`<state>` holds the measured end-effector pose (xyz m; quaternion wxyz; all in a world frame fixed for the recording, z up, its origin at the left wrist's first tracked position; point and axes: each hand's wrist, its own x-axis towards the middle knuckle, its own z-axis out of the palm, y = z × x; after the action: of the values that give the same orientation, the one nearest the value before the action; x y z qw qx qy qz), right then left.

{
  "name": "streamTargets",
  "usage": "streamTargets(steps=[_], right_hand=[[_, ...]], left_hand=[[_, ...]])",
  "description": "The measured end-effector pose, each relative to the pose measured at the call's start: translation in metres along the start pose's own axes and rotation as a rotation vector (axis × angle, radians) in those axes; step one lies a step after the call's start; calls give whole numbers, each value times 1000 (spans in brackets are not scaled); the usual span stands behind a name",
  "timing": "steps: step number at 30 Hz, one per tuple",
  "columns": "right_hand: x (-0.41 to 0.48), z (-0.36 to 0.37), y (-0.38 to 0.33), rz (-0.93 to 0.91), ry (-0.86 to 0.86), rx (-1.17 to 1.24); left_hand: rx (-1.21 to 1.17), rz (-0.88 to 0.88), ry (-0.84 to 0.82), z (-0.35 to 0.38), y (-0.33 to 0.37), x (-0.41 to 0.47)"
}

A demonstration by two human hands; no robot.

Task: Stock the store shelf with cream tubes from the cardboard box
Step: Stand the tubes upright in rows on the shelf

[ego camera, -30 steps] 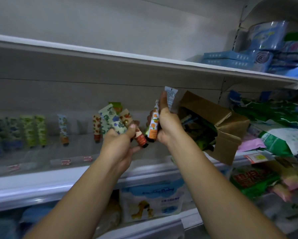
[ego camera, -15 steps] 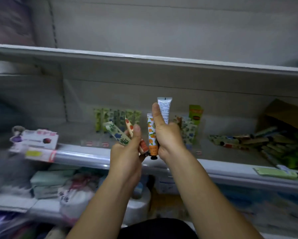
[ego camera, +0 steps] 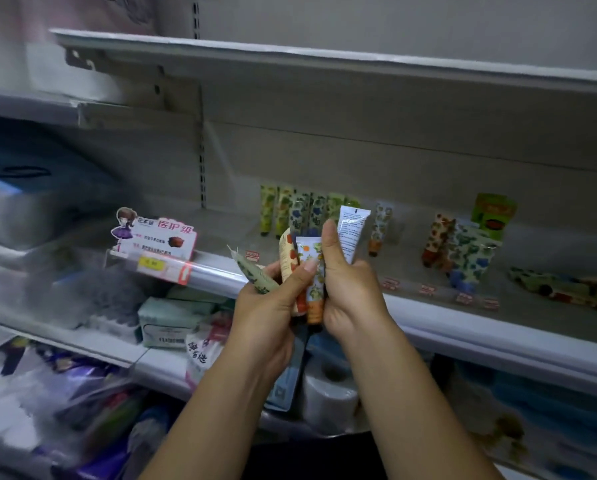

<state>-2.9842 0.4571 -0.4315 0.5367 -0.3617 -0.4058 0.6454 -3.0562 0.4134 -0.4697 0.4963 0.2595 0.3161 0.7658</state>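
Grey store shelving fills the view, and the middle shelf (ego camera: pixel 498 341) carries a row of standing tubes (ego camera: pixel 290 209) against its back wall. Both forearms rise from below and meet in front of that shelf's front lip, wrists close together and the backs of the hands toward the camera. The left hand (ego camera: pixel 269 306) grips a fan of cream tubes: a green-patterned tube (ego camera: pixel 255 275) leans out to the left, a peach tube (ego camera: pixel 287 258) stands nearly upright, and the thumb lies across an orange-patterned tube (ego camera: pixel 312 271) that hangs cap down between the two hands. The right hand (ego camera: pixel 350 289) is curled round a white tube (ego camera: pixel 352 230), thumb pointing up along it, crimped end on top. Bare shelf floor lies left of the standing row, up to the slotted upright. To the right a cluster of tubes (ego camera: pixel 463 254) stands near a green box (ego camera: pixel 494 213), with more tubes lying flat (ego camera: pixel 560 289) at the far right. A pink promo sign (ego camera: pixel 155 237) sticks up from the lip on the left.
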Motion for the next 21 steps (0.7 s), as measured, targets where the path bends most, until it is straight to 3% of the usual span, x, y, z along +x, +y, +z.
streamTargets(steps=[7,14,21], right_hand=[[-1,-4,9,85,-37,153],[5,-16,8,38,-98,167],[4,-35,11,37,-147,-152]], left_hand=[[-48,17,151,-13,-11,4],[-225,-4,252,-20,-1,5],[-223,45,300,-34,4,5]])
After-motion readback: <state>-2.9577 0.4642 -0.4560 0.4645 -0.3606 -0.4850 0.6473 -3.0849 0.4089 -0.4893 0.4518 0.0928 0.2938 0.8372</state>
